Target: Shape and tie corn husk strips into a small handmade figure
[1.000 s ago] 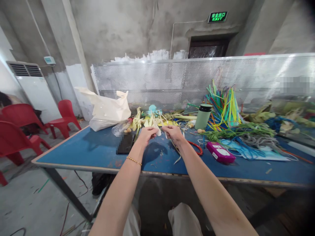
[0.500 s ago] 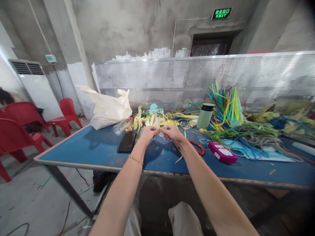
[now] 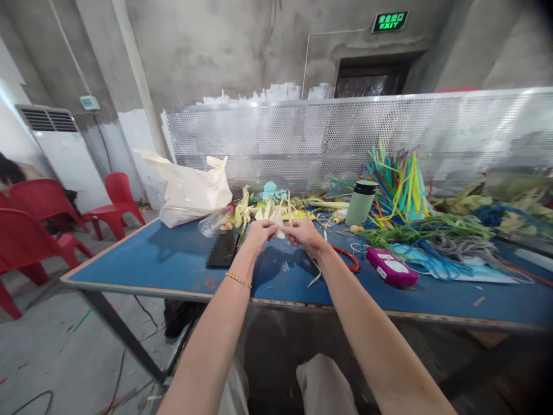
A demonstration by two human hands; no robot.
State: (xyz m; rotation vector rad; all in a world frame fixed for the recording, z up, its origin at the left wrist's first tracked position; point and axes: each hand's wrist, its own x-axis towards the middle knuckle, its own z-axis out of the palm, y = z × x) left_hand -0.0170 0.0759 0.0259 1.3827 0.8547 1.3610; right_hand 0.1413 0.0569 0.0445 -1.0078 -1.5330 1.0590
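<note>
My left hand (image 3: pixel 258 233) and my right hand (image 3: pixel 303 232) are stretched out over the blue table (image 3: pixel 164 265), fingers pinched together. Between them they hold a small piece woven of pale palm-leaf strips (image 3: pixel 279 222), whose loose ends stick up and trail down toward the table. A gold bracelet circles my left wrist. Just beyond the hands lies a heap of yellow-green leaf strips (image 3: pixel 263 208).
A black phone (image 3: pixel 223 249) lies left of my hands, with a clear bottle (image 3: pixel 213 221) and white bag (image 3: pixel 190 193) behind it. To the right lie red scissors (image 3: pixel 347 258), a green flask (image 3: pixel 359 203), a magenta box (image 3: pixel 392 268), coloured straws (image 3: pixel 395 184) and tangled cords. Red chairs (image 3: pixel 114 202) stand at left.
Both hands stay pinched on the woven leaf piece and have shifted only slightly; the strips between the fingers have turned a little. The view has risen a bit.
</note>
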